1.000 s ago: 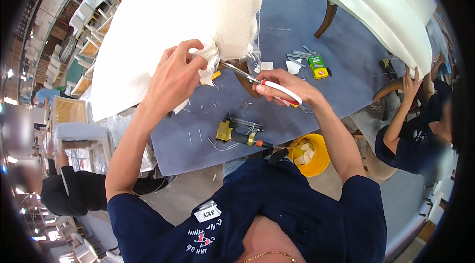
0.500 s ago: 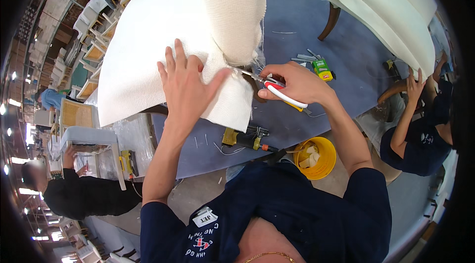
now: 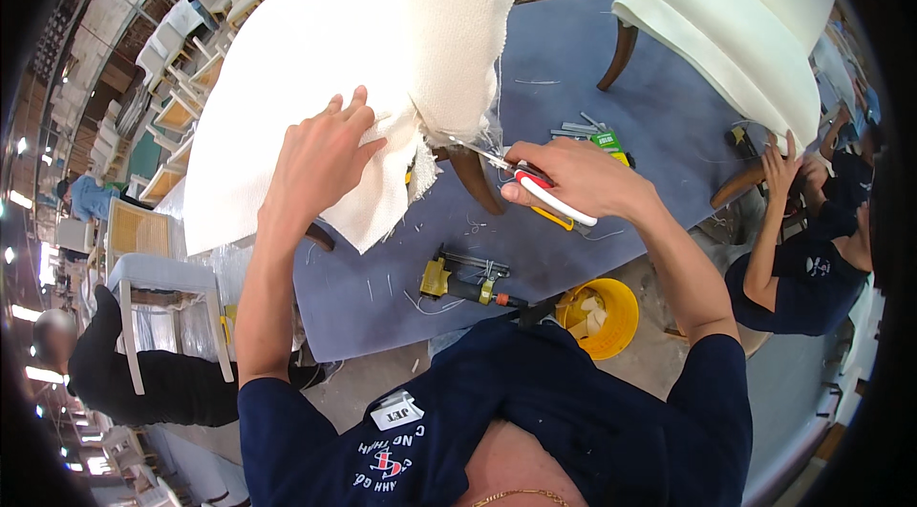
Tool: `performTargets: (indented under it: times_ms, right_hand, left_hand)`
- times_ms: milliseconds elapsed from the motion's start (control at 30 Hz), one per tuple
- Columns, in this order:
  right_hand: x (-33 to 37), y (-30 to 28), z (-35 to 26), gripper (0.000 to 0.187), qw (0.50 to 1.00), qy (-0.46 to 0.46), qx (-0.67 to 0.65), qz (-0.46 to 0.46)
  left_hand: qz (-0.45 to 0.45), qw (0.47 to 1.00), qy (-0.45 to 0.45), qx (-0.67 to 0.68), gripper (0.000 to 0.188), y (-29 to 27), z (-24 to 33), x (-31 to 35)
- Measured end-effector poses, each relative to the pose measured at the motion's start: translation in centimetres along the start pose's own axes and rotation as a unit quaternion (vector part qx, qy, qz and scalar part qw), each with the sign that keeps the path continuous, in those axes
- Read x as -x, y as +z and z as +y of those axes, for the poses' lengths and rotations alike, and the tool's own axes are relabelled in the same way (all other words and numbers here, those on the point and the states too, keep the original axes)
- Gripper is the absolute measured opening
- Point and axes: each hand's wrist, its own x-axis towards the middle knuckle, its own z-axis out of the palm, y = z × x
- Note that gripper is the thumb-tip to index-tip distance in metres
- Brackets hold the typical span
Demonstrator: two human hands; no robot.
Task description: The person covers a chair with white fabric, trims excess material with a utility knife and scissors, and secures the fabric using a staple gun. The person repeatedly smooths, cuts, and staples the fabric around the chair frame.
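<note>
cream woven fabric over the blue counter looks partly slit, its loose flap still attached, the left hand open against it, the right hand gripping white-and-red-handled metal scissors.

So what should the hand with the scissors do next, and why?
Maybe one small, careful snip. The right hand holds the scissors with their tips at the frayed edge of the cream fabric, near the brown wooden leg. The left hand rests on the fabric, which probably helps steady it.
</note>
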Motion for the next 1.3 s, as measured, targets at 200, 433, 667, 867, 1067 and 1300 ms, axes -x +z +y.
performTargets:
  times_ms: [200, 433, 667, 867, 1067, 1300]
  right_hand:
    - [0.8, -1.1, -0.3, 0.063, 1.000, -0.012, 0.025, -0.004]
    - [2.2, -1.2, -1.3, 0.059, 0.998, -0.024, 0.050, -0.008]
    - [1.1, -1.8, -2.5, 0.059, 0.994, 0.022, 0.072, -0.081]
    - [0.3, -0.1, -1.7, 0.057, 0.993, -0.034, 0.097, -0.054]
    - [0.3, -1.1, -0.5, 0.057, 0.991, 0.044, 0.096, -0.082]
    - [1.5, -2.9, -0.4, 0.060, 0.992, -0.083, 0.088, -0.046]
  left_hand:
    - [0.027, 1.000, 0.007, 0.014, 0.026, 0.3, 0.2, -0.2]
    - [0.036, 0.999, -0.006, 0.013, 0.026, 0.5, 0.4, 0.3]
    - [0.058, 0.998, -0.015, 0.019, 0.026, 0.7, 0.2, 0.6]
    - [0.035, 0.996, -0.060, 0.052, 0.027, 0.8, 0.9, 0.5]
    - [0.057, 0.996, -0.058, 0.048, 0.028, 1.1, 0.8, 0.6]
    - [0.065, 0.996, -0.055, 0.040, 0.029, 1.5, 0.5, 0.6]
